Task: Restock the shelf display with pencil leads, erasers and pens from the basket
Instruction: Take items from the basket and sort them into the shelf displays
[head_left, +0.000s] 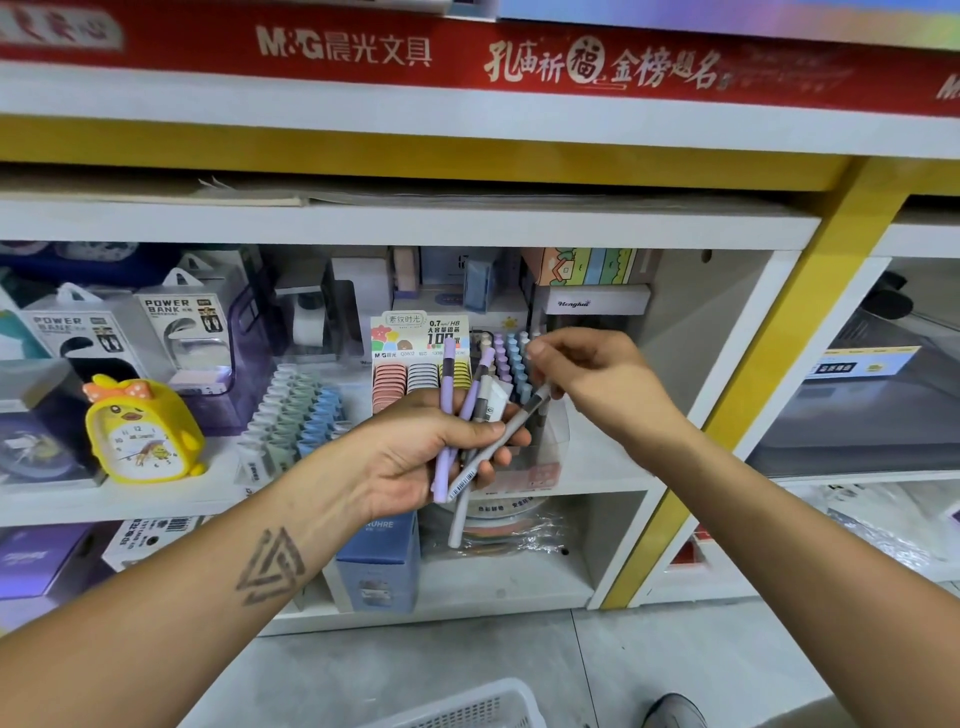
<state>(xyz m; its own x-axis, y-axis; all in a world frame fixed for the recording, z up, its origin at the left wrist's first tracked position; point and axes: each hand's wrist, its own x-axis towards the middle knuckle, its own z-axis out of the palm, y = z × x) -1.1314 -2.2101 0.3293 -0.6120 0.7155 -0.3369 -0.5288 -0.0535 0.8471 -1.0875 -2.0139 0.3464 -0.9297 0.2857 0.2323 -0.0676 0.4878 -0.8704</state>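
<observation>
My left hand (441, 452) grips a bunch of pens (470, 410), purple and grey, in front of the middle shelf. My right hand (587, 384) pinches the upper end of one grey pen (498, 447) that slants down across the bunch, its lower end hanging below my left hand. Behind them stands a clear pen display box (545, 457) with rows of purple and blue pens (511, 358). To its left sits the pencil lead display (421, 358) with pink, grey and yellow cases. A white basket (467, 709) lies on the floor at the bottom edge.
A tiered rack of pastel items (296, 410) stands left of the leads. A yellow duck alarm clock (143, 431) and power bank boxes (182, 322) fill the left of the shelf. A blue box (379, 561) sits on the lower shelf. A yellow post (769, 374) bounds the bay.
</observation>
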